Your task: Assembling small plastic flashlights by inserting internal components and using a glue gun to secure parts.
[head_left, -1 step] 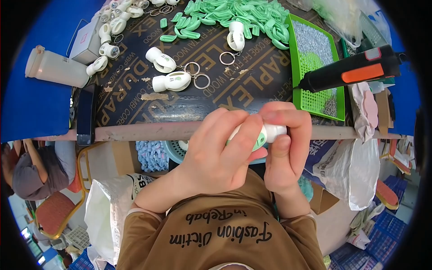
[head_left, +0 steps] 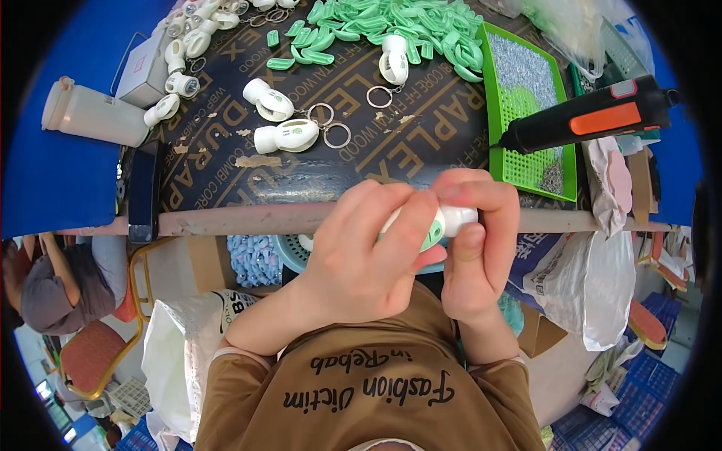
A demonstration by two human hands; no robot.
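Gripping 1 white piece point(head_left: 459, 219): left hand point(head_left: 368, 252), right hand point(head_left: 485, 259); metal bits point(head_left: 525, 64) in green tray point(head_left: 519, 167)

Shirt point(head_left: 353, 417): brown, faintly glossy cloth
Lettering point(head_left: 382, 385): black, slanted script, two rows across front
Left sleeve point(head_left: 229, 383), right sleeve point(head_left: 505, 383): short, pale-edged
Neckline point(head_left: 385, 442): pale trim, near side
Left hand point(head_left: 368, 255), right hand point(head_left: 477, 252): bare

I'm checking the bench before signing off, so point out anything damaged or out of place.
The table looks damaged: pale, ragged patches break its dark surface, the largest towards the wearer's edge. The black tool lies across the green tray rather than beside it, which looks untidy.
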